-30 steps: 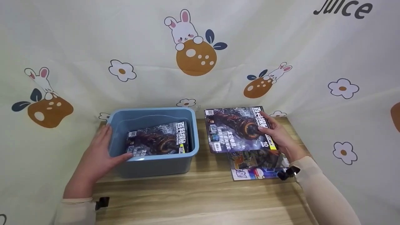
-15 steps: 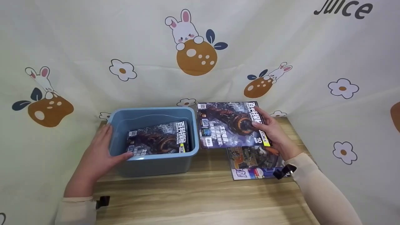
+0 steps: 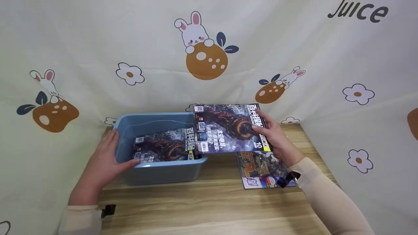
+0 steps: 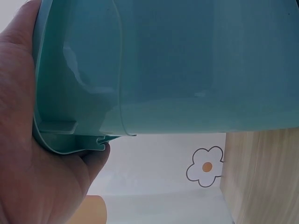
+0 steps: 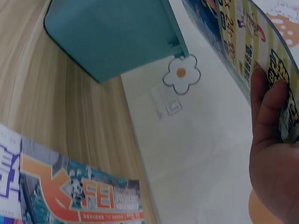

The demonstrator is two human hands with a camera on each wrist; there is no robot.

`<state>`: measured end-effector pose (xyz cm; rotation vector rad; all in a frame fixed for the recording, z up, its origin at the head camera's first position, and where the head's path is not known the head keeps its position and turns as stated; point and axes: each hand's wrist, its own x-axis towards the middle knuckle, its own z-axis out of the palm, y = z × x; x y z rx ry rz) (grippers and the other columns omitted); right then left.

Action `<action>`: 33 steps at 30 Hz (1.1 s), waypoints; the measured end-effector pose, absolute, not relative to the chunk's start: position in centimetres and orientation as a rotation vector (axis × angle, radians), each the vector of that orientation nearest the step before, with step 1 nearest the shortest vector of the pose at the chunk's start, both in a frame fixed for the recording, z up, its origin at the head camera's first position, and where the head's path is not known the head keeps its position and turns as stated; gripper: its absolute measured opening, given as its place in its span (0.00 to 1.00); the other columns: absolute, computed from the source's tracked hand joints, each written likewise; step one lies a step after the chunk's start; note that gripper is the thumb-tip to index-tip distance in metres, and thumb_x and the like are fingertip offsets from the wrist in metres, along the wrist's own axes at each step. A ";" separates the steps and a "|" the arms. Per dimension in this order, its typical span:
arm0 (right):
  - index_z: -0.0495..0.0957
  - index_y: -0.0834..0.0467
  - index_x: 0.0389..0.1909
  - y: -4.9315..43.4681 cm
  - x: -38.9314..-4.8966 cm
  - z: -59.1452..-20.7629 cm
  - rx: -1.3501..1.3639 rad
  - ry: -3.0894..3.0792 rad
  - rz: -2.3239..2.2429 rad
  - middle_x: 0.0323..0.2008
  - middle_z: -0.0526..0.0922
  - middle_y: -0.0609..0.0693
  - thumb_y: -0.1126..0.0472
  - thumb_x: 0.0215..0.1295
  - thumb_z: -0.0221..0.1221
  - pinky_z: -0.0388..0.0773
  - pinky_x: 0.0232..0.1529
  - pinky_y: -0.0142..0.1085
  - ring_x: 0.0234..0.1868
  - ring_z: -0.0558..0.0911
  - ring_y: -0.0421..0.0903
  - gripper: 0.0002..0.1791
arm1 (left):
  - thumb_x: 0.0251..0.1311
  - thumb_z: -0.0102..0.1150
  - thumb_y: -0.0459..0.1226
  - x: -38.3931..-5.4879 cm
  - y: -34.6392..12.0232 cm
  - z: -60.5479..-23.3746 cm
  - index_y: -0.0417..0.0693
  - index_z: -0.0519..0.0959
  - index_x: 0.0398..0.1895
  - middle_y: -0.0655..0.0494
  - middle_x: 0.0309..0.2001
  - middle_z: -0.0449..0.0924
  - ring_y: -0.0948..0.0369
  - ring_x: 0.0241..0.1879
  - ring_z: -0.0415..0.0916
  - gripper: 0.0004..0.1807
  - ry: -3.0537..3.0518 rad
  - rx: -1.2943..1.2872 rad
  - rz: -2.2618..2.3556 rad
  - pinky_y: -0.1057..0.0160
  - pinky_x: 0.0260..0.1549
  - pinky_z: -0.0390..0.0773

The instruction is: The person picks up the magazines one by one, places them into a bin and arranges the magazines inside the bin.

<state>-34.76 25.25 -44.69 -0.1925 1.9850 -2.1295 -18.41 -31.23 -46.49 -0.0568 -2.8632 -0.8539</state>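
My right hand pinches a dark magazine by its right edge, thumb on the cover and fingers beneath. The magazine is raised, its left part overlapping the right rim of a blue plastic bin. From the right wrist view, the yellow-striped back cover of the magazine shows above the fingers. At the bin's left side, my left hand grips the rim; the left wrist view has the hand wrapped about the bin's lip. Inside the bin lies a magazine with the same cover.
Right of the bin, a magazine with orange lettering lies over a blue-and-white one on the wooden table. A printed cloth hangs behind and at both sides of the table.
My right hand has carried the magazine leftward, from above the magazines on the table to over the bin's right rim. My left hand keeps its grip on the bin.
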 end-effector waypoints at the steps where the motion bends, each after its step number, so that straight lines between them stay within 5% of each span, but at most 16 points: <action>1: 0.60 0.40 0.89 24.9 -34.7 -44.6 -0.199 1.983 -2.133 0.79 0.65 0.58 0.65 0.79 0.67 0.91 0.49 0.40 0.57 0.86 0.50 0.45 | 0.59 0.73 0.72 -18.4 -31.2 -46.5 0.39 0.40 0.91 0.35 0.90 0.35 0.33 0.88 0.36 0.76 -2.862 -0.057 -0.855 0.16 0.72 0.53; 33: 0.63 0.47 0.87 13.4 -33.0 -44.9 -0.220 1.928 -2.213 0.66 0.78 0.62 0.71 0.73 0.69 0.92 0.45 0.41 0.50 0.88 0.52 0.46 | 0.57 0.71 0.76 -18.5 -30.8 -46.2 0.40 0.38 0.91 0.34 0.90 0.33 0.29 0.87 0.36 0.78 -2.904 0.013 -0.862 0.16 0.70 0.54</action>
